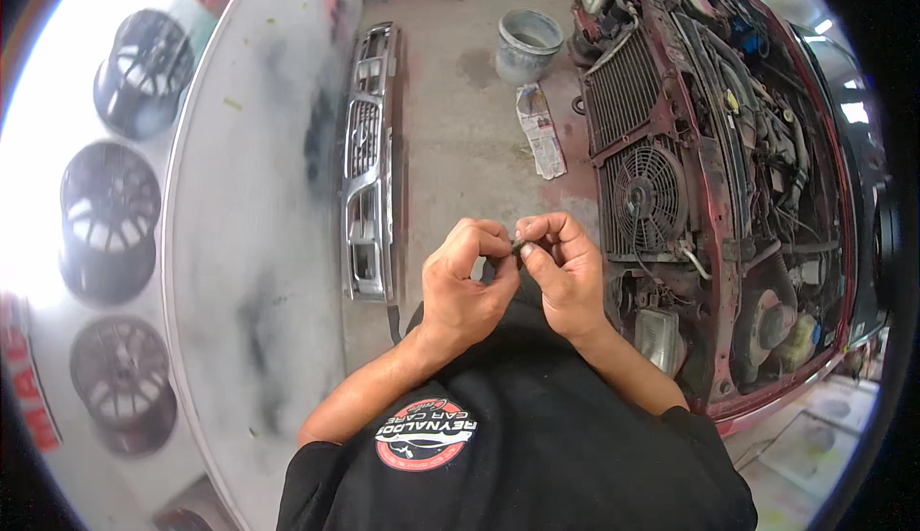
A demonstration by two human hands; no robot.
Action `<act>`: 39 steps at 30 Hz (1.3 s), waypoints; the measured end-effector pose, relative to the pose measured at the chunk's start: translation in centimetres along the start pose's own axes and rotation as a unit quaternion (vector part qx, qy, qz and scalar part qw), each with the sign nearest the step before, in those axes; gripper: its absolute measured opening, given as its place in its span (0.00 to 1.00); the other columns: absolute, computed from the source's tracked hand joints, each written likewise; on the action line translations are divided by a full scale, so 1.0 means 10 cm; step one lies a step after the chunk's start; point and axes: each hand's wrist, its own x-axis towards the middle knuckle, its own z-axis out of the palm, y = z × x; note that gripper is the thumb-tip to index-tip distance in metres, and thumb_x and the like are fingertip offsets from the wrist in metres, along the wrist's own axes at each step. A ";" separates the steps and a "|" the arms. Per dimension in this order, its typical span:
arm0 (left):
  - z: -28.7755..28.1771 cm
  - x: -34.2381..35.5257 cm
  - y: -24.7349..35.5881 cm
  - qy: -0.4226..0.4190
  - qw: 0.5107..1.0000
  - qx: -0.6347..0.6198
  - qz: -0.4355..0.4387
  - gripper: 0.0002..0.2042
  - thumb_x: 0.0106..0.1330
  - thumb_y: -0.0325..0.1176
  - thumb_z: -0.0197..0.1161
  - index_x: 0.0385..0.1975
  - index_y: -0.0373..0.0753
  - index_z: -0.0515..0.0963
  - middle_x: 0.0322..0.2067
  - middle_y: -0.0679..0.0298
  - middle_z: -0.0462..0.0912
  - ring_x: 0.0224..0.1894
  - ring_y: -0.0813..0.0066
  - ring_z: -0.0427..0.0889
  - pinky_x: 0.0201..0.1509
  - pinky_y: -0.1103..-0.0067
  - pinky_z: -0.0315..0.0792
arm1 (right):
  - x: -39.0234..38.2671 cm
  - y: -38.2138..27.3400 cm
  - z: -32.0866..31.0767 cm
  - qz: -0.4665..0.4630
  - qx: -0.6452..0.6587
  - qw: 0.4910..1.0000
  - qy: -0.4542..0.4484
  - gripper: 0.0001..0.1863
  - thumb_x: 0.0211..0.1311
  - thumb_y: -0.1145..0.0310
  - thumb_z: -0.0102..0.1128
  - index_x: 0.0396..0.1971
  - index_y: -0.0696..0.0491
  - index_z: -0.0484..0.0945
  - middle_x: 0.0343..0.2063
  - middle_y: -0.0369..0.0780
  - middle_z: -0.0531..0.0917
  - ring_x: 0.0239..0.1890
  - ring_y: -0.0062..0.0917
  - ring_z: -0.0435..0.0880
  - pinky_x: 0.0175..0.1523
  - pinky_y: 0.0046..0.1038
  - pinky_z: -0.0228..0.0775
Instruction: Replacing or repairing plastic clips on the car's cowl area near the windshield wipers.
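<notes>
Both hands are raised in front of the chest, close together, and meet at the fingertips. The left hand [468, 277] is curled, its thumb and forefinger brought together in a pinch. The right hand [565, 277] is likewise curled, thumb bent in toward the forefinger. Between the fingertips of both is a small dark piece [517, 246], gripped from either side. It is mostly covered by the fingers; its exact shape and kind cannot be determined. It is held clear of the floor [450, 148], in front of the black shirt [546, 406], which bears a round badge [425, 435] on the chest.

To the left, a chrome grille [369, 167] lies lengthwise beside a grey wall [254, 263] marked with dark smudges. Past the wall's pale edge, three dark wheels [122, 373] are arranged in a row.

Ahead, a grey bucket [523, 57] stands upright on the floor, its rim streaked paler. A sheet of newspaper [542, 133] lies just beside it, on the near side.

To the right is a red car [704, 272] with its front parts exposed. A round black fan [647, 196] is mounted against the finned radiator [623, 85]. A rectangular headlamp [658, 339] sits at the near end, near the right forearm.
</notes>
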 end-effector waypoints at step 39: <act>-0.88 6.01 -1.75 -0.122 0.952 -0.141 -0.244 0.12 0.74 0.22 0.67 0.53 0.26 0.86 0.40 0.60 0.91 0.40 0.80 0.88 0.48 0.81 0.84 | 6.39 -0.39 0.28 -0.491 -0.404 0.766 -0.098 0.26 0.46 0.89 0.73 0.42 0.54 0.72 0.43 0.43 0.86 0.41 0.36 0.87 0.42 0.32 0.82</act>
